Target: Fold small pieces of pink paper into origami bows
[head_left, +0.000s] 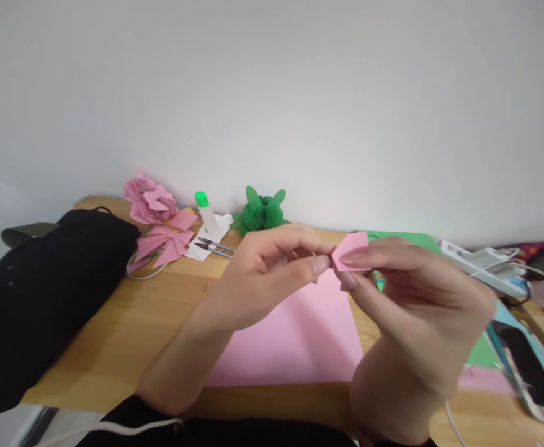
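Observation:
A small folded piece of pink paper (353, 243) is held up between my two hands, above the wooden table. My right hand (423, 298) pinches its right side with thumb and fingers. At its left corner, the fingertips of my left hand (262, 273) are closed in a pinch; the exact contact is partly hidden. Below both hands lies a large flat pink sheet (290, 347), partly covered by my wrists.
Along the wall are crumpled pink paper (149, 198), pink scraps (169, 242), a glue stick (205, 211), thread snips (214, 247) and a green paper figure (263, 213). Black cloth (43, 292) lies left. A power strip (483, 267) and a phone (527, 360) are right.

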Tool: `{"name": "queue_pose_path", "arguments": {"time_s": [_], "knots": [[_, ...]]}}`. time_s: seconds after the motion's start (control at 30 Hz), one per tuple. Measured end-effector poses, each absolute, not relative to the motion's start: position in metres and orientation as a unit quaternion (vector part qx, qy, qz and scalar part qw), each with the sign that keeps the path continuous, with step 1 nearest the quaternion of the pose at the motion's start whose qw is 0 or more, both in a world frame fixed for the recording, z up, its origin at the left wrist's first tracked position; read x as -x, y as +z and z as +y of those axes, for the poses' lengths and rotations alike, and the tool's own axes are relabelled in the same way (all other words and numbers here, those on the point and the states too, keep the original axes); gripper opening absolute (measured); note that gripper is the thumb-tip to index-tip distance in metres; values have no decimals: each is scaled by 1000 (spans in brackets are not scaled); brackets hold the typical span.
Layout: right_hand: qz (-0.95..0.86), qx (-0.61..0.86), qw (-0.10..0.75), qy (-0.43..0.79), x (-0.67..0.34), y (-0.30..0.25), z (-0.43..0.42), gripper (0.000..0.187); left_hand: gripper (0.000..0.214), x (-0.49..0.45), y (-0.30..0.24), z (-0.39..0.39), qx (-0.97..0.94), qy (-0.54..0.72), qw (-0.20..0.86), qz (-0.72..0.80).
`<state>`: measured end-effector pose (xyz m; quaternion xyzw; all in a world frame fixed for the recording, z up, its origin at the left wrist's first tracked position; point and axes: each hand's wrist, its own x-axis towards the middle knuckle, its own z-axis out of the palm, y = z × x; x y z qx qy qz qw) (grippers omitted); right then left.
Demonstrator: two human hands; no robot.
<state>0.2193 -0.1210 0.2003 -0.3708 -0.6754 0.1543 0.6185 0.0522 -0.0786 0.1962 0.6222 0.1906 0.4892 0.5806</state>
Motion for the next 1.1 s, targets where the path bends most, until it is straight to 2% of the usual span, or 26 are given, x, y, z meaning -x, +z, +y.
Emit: {"name": "queue_pose_path", "arguments": {"time_s": [0.27, 0.57, 0.77, 0.93, 1.1], "knots": [[-678, 367, 614, 170, -213, 201, -125, 41, 15, -55, 195, -80, -593, 528, 576, 193], [-633, 386, 642, 194, -203, 193, -127, 39, 17, -51, 198, -84, -634, 551, 497, 216], [-621, 399, 660, 144, -205, 193, -126, 47, 18, -50, 198, -85, -672, 548, 441, 233], [-631, 401, 653, 122, -206, 193, -126, 40, 25, -50, 199, -87, -679, 552, 422, 239], [-635, 407, 651, 89, -204, 193, -125, 39, 16, -54, 198, -89, -676, 576, 395, 235]]}}
